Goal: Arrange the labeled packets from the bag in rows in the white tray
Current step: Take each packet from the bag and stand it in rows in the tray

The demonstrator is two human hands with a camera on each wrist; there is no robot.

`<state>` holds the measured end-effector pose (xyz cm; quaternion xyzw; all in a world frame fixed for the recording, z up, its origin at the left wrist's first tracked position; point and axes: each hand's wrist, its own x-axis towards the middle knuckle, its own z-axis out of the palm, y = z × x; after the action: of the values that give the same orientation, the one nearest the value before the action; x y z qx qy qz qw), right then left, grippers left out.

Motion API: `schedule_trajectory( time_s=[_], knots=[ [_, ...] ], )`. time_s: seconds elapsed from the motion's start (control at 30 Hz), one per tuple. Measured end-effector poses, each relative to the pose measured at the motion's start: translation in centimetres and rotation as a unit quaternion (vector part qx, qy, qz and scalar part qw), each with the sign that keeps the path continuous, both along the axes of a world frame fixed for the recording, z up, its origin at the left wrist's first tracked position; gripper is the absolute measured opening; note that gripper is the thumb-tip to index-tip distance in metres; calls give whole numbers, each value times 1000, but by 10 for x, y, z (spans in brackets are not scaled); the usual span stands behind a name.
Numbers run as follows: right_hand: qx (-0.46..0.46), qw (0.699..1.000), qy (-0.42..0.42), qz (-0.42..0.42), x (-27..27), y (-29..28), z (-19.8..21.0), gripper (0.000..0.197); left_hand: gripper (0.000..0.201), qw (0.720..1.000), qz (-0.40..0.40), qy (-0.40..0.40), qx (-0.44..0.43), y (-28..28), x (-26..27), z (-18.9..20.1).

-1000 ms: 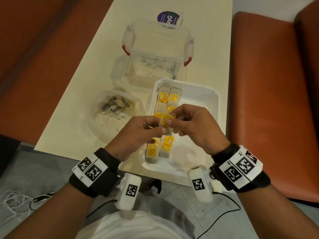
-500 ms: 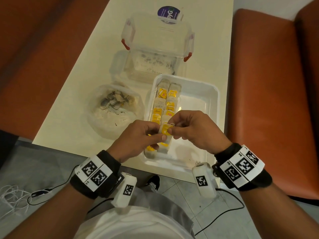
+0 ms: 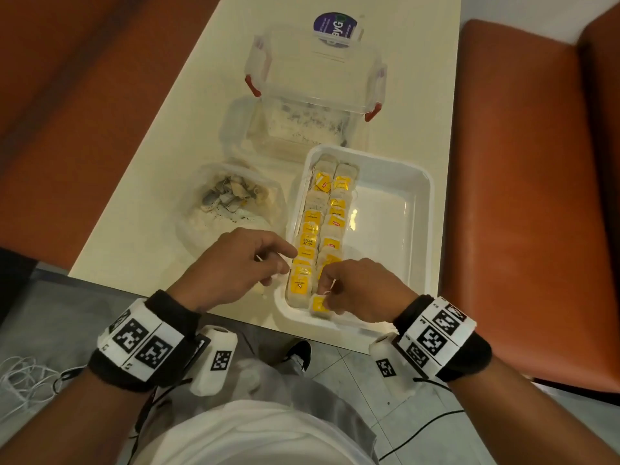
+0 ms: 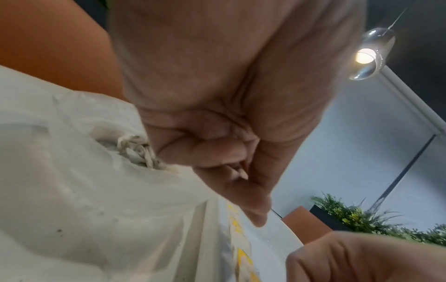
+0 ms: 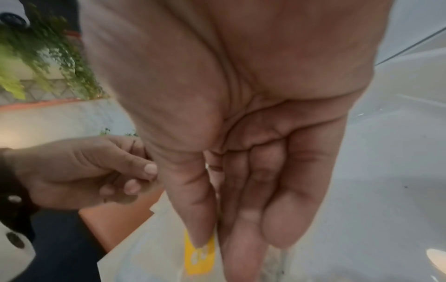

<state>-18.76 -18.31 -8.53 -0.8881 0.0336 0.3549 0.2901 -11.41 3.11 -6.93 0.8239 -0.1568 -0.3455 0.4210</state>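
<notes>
cream table (image 3: 141, 209) between orange benches (image 3: 523, 182), grey tiled floor (image 3: 339, 367) below

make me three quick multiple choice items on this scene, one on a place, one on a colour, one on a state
1. Where do the rows of packets lie in the white tray?
A. left side
B. right side
C. centre

2. What colour are the packet labels?
A. green
B. yellow
C. blue

3. What is the right hand doing?
A. resting flat on the table
B. hanging idle
C. pinching a packet at the tray's near end

Key: 1 A, the tray's right side is bare; 2 B, yellow tags show on every packet; 3 C, thumb and fingers close on it in the right wrist view.
</notes>
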Motion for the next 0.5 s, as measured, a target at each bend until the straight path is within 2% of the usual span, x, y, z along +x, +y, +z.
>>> schedule_trajectory(
  time_s=[0.23,0.5],
  knots=[
    [-40,998,6,-39,8,-3,-15,10,13,998,64,-4,-19,13,5,-3],
    [-23,996,46,-76,17,-1,-10,11,5,995,95,8,-28,12,7,-3]
  ],
)
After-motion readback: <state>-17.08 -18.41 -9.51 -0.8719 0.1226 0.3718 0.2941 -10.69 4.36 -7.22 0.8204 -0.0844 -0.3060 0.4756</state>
